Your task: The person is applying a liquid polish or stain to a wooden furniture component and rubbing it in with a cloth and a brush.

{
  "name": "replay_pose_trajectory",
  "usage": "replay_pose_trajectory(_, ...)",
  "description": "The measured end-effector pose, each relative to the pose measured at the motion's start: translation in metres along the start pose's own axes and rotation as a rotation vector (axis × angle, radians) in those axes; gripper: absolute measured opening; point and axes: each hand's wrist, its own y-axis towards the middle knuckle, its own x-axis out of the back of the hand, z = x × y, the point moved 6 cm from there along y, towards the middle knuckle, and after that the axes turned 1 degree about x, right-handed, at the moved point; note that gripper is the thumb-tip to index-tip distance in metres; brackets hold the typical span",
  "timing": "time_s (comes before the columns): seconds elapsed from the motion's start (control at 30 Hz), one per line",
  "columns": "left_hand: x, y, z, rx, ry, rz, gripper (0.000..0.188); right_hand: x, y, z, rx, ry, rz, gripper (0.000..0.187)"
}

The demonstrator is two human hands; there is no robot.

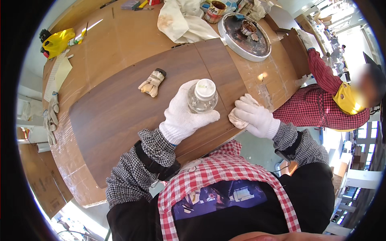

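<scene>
Brown sheeting covers the big counter [116, 44], and at its far left we've got pale gloves [51, 116] draped over the edge, a yellow plastic bag [60, 42] farther back. Moving right, a dark wood-grain panel [128, 108] stretches across, with a small cloth bundle [152, 83] lying on it, one end dark. Now the hands, both in white knitted gloves! Left hand [179, 112] curls around a clear bottle [197, 105], white-capped, held above the panel (seen nearly from the top, so I can't tell how full). Behind, a crumpled white cloth [181, 20]; then a round, white-rimmed tray [225, 38], its inside dark and stained. Right hand [255, 116] closes over a wadded rag [238, 117] at the panel's right edge. Farthest right, a co-worker [321, 102] in red checks, near the counter.
</scene>
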Motion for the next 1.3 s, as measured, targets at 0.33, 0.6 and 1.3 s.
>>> replay_pose_trajectory(0.33, -0.002, 0.001, 0.004, 0.000, -0.015, 0.031, 0.091, 0.039, 0.089, -0.111, -0.369, 0.021, -0.516, 0.045)
replay_pose_trajectory(0.6, 0.000, -0.004, 0.003, 0.035, -0.020, 0.029, 0.091, 0.011, 0.015, -0.055, -0.325, 0.158, -0.352, 0.042)
replay_pose_trajectory(1.3, -0.001, 0.000, 0.006, -0.006, -0.012, 0.001, 0.088, 0.007, -0.002, 0.003, -0.298, -0.068, -0.456, 0.034)
